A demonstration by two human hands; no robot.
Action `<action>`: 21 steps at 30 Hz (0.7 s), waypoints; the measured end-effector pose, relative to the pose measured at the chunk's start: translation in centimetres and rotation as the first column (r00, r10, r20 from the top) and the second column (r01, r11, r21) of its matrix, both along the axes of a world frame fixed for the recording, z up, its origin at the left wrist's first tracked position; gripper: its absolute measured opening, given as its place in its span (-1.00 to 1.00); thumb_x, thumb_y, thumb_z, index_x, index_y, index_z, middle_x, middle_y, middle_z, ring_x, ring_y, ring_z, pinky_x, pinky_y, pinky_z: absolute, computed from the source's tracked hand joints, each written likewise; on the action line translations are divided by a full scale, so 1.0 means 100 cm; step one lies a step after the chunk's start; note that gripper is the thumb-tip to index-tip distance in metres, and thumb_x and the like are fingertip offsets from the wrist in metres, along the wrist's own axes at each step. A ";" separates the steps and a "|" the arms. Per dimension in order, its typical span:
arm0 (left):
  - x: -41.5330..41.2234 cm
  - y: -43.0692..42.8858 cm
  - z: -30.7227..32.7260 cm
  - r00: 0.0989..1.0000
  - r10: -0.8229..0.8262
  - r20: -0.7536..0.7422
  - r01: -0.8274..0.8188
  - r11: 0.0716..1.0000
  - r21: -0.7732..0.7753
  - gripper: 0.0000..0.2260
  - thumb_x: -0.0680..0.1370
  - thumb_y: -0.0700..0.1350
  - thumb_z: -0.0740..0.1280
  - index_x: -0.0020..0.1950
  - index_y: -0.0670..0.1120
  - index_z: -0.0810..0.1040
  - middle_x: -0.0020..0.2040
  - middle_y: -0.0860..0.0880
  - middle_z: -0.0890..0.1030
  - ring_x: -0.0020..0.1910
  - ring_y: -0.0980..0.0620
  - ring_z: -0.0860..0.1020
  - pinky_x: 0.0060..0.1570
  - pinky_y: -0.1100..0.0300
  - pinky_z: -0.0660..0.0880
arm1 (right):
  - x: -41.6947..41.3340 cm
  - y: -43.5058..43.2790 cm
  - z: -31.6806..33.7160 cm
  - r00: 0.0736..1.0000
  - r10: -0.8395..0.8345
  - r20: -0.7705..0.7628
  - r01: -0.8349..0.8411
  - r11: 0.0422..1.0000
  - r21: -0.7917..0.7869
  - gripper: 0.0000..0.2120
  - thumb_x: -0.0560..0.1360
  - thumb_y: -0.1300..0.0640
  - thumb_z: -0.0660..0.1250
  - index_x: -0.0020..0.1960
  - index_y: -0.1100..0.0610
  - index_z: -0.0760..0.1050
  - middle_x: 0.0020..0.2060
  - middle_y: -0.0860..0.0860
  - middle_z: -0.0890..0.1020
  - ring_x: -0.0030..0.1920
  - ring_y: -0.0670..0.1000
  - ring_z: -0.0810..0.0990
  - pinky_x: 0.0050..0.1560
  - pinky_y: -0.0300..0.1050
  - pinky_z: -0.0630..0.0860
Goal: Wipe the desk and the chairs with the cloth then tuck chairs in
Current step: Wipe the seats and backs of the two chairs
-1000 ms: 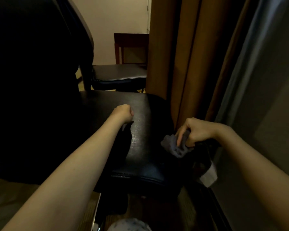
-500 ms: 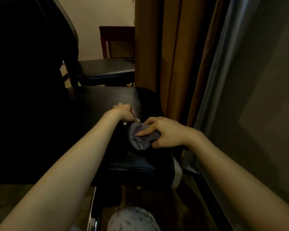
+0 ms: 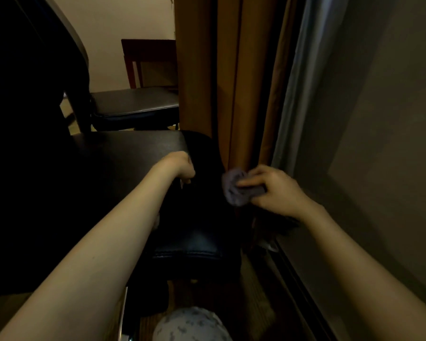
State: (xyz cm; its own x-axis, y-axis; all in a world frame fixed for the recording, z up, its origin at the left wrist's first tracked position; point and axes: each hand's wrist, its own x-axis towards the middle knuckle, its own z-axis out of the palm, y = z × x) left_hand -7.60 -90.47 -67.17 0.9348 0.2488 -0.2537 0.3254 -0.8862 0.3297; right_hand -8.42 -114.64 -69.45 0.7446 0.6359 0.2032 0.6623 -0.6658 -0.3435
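Cloth [image 3: 234,194] pinched in right hand [image 3: 274,190]; left hand [image 3: 180,166] on dark chair [image 3: 133,148], grip unclear.

Near chair seat [image 3: 138,153]: black leather-look upholstery, fine grain, low sheen, stitched seam along the front edge. Far chair seat [image 3: 133,102]: same black covering, glossier at the rim. Far chair back [image 3: 148,49]: dark reddish wood, smooth, matt. Cloth [image 3: 231,194]: grey, soft, nubbly textile. Curtain [image 3: 197,70]: brown fabric, matt. Trouser knee [image 3: 192,324]: pale printed fabric.
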 end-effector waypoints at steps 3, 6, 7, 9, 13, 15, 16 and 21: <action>0.004 -0.014 0.001 0.999 -0.017 0.041 0.016 1.000 0.012 -0.83 0.57 -0.24 0.20 0.05 -0.23 0.56 0.00 -0.21 0.59 0.04 -0.09 0.54 -0.08 0.17 0.41 | 0.001 0.039 -0.004 0.998 -0.037 -0.048 0.046 0.975 0.219 -0.60 0.44 0.15 0.39 0.26 -0.04 0.53 0.20 0.04 0.49 0.22 0.01 0.48 0.23 -0.12 0.40; 0.009 -0.009 -0.002 0.997 0.015 0.071 -0.018 0.999 0.048 -0.76 0.57 -0.21 0.23 0.19 -0.26 0.54 0.16 -0.23 0.56 0.13 -0.13 0.53 0.07 0.12 0.45 | -0.008 0.066 -0.021 0.996 -0.002 -0.086 0.015 0.989 0.144 -0.59 0.48 0.09 0.33 0.31 -0.12 0.47 0.23 0.04 0.43 0.25 0.08 0.44 0.22 -0.04 0.42; 0.011 -0.005 -0.005 0.997 0.026 0.072 -0.029 0.999 0.040 -0.76 0.57 -0.21 0.23 0.19 -0.26 0.54 0.16 -0.22 0.56 0.14 -0.14 0.53 0.09 0.12 0.46 | -0.010 0.068 -0.029 0.997 -0.031 -0.077 0.039 0.995 0.094 -0.59 0.50 0.07 0.29 0.34 -0.16 0.43 0.26 0.04 0.39 0.27 0.12 0.39 0.22 0.01 0.42; 0.013 0.003 -0.008 0.998 0.039 0.046 -0.039 0.999 -0.006 -0.78 0.56 -0.24 0.23 0.14 -0.26 0.57 0.12 -0.22 0.59 0.13 -0.15 0.54 0.04 0.12 0.46 | -0.011 0.063 -0.041 0.987 -0.138 -0.087 0.142 0.989 0.047 -0.57 0.53 0.06 0.24 0.38 -0.19 0.36 0.31 0.03 0.33 0.30 0.16 0.31 0.24 0.09 0.39; 0.014 0.009 -0.006 1.000 0.014 0.016 -0.012 0.993 -0.118 -0.83 0.56 -0.25 0.22 0.10 -0.23 0.55 0.13 -0.23 0.56 0.13 -0.16 0.52 0.04 0.09 0.44 | 0.003 0.031 -0.071 0.906 -0.376 -0.195 0.347 0.923 -0.168 -0.56 0.55 0.08 0.21 0.42 -0.09 0.32 0.33 0.08 0.32 0.32 0.21 0.31 0.28 0.14 0.34; 0.014 0.008 -0.007 1.000 0.011 0.022 -0.008 0.992 -0.123 -0.80 0.56 -0.25 0.23 0.14 -0.23 0.54 0.13 -0.21 0.55 0.13 -0.17 0.52 0.11 0.06 0.45 | 0.007 0.013 -0.091 0.842 -0.455 -0.291 0.398 0.887 -0.235 -0.58 0.54 0.10 0.20 0.39 -0.04 0.35 0.31 0.10 0.38 0.30 0.19 0.37 0.27 0.15 0.37; 0.014 0.007 -0.007 1.000 0.009 0.025 -0.006 0.993 -0.121 -0.79 0.55 -0.25 0.23 0.16 -0.23 0.53 0.12 -0.20 0.54 0.13 -0.16 0.52 0.12 0.06 0.45 | 0.007 0.008 -0.098 0.816 -0.478 -0.326 0.429 0.878 -0.213 -0.57 0.54 0.11 0.20 0.40 -0.06 0.35 0.30 0.10 0.40 0.28 0.18 0.39 0.25 0.13 0.40; 0.017 0.009 -0.009 1.000 0.014 0.027 -0.010 0.990 -0.142 -0.86 0.55 -0.28 0.23 0.04 -0.18 0.55 0.02 -0.15 0.53 -0.09 -0.03 0.51 -0.02 0.15 0.41 | 0.015 0.014 -0.070 0.853 -0.436 -0.288 0.497 0.847 0.190 -0.63 0.52 0.13 0.26 0.32 -0.02 0.48 0.22 0.13 0.49 0.20 0.15 0.50 0.04 -0.16 0.42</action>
